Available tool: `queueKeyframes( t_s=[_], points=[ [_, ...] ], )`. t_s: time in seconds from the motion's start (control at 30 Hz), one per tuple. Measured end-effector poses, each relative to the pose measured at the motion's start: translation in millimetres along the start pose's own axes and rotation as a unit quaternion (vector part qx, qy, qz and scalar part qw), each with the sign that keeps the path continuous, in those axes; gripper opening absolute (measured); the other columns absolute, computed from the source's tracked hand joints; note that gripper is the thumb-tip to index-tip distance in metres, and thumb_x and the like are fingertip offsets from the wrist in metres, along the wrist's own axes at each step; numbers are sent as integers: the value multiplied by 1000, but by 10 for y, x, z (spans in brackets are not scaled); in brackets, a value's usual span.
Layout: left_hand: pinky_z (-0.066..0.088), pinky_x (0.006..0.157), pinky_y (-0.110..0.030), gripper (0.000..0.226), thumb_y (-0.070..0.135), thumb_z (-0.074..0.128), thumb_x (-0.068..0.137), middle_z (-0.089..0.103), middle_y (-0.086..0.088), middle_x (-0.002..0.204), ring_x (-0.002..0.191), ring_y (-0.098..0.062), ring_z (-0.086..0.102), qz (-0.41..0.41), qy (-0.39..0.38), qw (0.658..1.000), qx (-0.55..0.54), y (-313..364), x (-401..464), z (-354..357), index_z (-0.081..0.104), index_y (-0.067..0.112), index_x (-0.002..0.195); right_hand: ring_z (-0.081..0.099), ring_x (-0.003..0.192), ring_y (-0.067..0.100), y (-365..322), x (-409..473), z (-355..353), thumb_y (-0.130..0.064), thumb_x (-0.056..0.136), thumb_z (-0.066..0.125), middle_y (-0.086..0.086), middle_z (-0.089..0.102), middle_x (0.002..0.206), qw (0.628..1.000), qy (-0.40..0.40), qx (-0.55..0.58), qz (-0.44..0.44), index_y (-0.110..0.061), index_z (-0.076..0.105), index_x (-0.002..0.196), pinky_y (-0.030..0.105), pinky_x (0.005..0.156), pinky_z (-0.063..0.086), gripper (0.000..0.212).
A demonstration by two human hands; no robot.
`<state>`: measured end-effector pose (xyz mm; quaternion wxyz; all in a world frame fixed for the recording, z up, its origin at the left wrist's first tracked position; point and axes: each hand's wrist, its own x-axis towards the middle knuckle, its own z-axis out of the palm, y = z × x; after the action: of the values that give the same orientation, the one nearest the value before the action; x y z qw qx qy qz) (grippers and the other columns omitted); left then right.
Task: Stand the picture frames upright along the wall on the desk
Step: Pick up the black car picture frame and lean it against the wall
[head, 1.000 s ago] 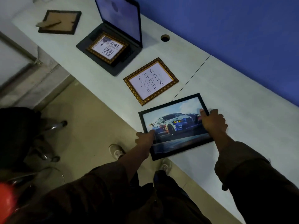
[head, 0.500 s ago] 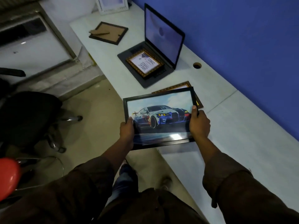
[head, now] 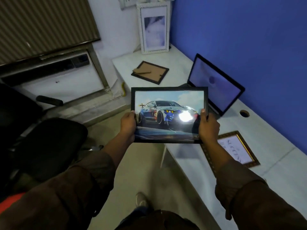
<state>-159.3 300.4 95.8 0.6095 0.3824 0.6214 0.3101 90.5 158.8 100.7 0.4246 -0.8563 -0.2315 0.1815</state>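
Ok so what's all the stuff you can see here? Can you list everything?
car picture frame: 1, black, held up in front of the desk edge
white frame: 1, standing upright at the far end of the desk
face-down frame: 1, black with brown back, lying flat on the far desk
gold frame: 1, lying flat on the near desk, partly behind the right arm
laptop: 1, black, open by the blue wall
desk: 1, white, along the blue wall
office chair: 1, black, on the left
left hand: grip on the car frame's left edge
right hand: grip on its right edge

Glossy glazed car frame (head: 169,103); matt pale desk (head: 274,156).
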Motion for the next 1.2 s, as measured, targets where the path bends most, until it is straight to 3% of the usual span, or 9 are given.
queueKeyframes(
  t_s=[0.1, 0.17, 0.3, 0.43, 0.57, 0.7, 0.83, 0.97, 1.2],
  points=[
    [50, 66, -31, 34, 29, 46, 105, 71, -6, 82, 77, -21, 65, 13, -15, 1000, 24, 365, 354, -140, 66, 14, 81, 62, 113, 38, -380, 149, 273, -61, 101, 34, 17, 67, 123, 1000, 3, 24, -6, -10, 63, 124, 45, 97, 48, 63],
    [46, 63, -30, 31, 25, 47, 104, 70, -5, 83, 76, -19, 63, 29, -16, 998, 49, 583, 633, -203, 67, 13, 83, 62, 112, 37, -606, 278, 416, -61, 101, 35, 16, 67, 122, 1000, 12, 16, -16, -11, 63, 121, 43, 94, 47, 61],
    [54, 81, -38, 33, 26, 49, 102, 73, -20, 102, 87, -28, 65, 73, -13, 994, 80, 1031, 1229, -266, 71, 1, 104, 60, 116, 36, -1034, 649, 662, -55, 103, 36, 16, 66, 125, 998, 12, -14, -68, -12, 66, 120, 36, 91, 43, 55],
    [46, 65, -28, 31, 21, 50, 101, 70, -7, 90, 77, -18, 62, 93, -2, 992, 80, 1504, 1712, -204, 71, -1, 112, 61, 98, 35, -1345, 1121, 870, -65, 99, 29, 20, 64, 113, 995, -7, -64, -82, -12, 71, 105, 39, 83, 48, 67],
    [56, 81, -32, 25, 17, 55, 93, 75, -9, 103, 92, -25, 69, 116, 1, 991, 73, 2086, 2330, -27, 76, 11, 107, 63, 96, 37, -1739, 1699, 1106, -68, 99, 30, 19, 67, 108, 992, -27, -94, -81, -9, 71, 104, 35, 73, 41, 73],
    [62, 90, -48, 41, 20, 57, 78, 78, -8, 109, 97, -30, 74, 127, -7, 989, 80, 2578, 2897, 289, 75, 18, 116, 61, 111, 38, -2115, 2296, 1219, -72, 96, 29, 19, 64, 126, 988, -34, -120, -85, -10, 67, 122, 42, 88, 50, 77],
    [61, 70, -32, 37, 8, 51, 93, 74, -8, 110, 92, -24, 72, 161, -39, 983, 73, 3126, 3069, 726, 69, 14, 124, 57, 123, 37, -2410, 2850, 1190, -63, 100, 38, 15, 62, 134, 988, -37, -101, -109, -11, 57, 131, 42, 95, 47, 64],
    [62, 88, -43, 44, 9, 51, 91, 74, -6, 115, 101, -24, 72, 181, -73, 977, 88, 3503, 3461, 1109, 67, 19, 131, 52, 131, 36, -2575, 3269, 1104, -65, 98, 41, 14, 54, 146, 993, -46, -76, -76, -13, 45, 145, 44, 102, 45, 70],
    [58, 96, -45, 47, 19, 54, 83, 76, 1, 117, 106, -21, 71, 232, -166, 950, 130, 4016, 4204, 2017, 69, 30, 127, 52, 132, 34, -2646, 4003, 1088, -70, 96, 37, 13, 51, 149, 999, 0, -43, -6, -14, 39, 150, 46, 108, 44, 78]
  ],
)
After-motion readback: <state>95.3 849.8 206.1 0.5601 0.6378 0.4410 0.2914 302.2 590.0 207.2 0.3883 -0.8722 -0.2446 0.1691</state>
